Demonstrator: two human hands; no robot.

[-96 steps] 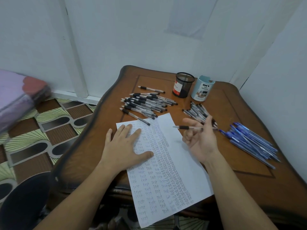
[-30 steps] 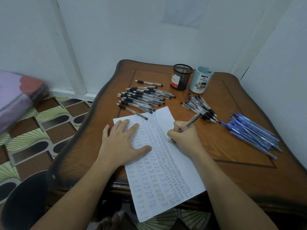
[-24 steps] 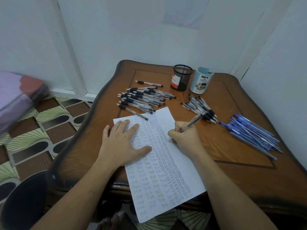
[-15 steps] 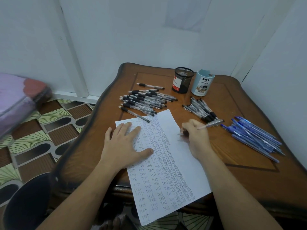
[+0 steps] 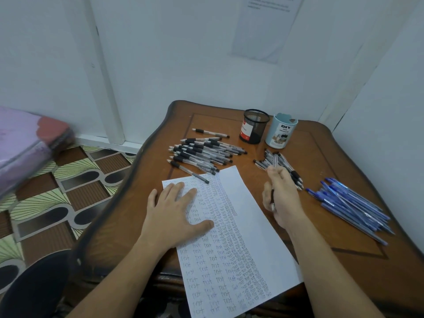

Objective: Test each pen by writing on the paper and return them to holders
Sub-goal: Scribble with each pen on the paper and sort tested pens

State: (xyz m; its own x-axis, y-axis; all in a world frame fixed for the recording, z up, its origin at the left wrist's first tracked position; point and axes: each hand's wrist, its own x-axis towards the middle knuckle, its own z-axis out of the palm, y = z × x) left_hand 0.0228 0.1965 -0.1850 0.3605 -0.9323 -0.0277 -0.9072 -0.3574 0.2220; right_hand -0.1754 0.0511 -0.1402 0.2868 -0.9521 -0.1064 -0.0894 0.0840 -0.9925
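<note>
Head view: the right grip [image 5: 283,198] has lifted its pen [image 5: 272,199] off the paper [image 5: 243,216], fingers curled round it. The left grip [image 5: 174,214] stays flat on the paper.

The paper [image 5: 249,216] lies before me on the desk [image 5: 321,157], its near end over the edge. My left hand [image 5: 174,214] lies flat on its left part. My right hand [image 5: 283,198], beside its right edge, holds a pen [image 5: 272,197]. Behind the paper lies a big pile [image 5: 202,152]; behind my right hand, a small pile [image 5: 261,162]; far right, a third pile [image 5: 351,205]. At the back stand the left holder [image 5: 253,127] and right holder [image 5: 281,131], side by side.
</note>
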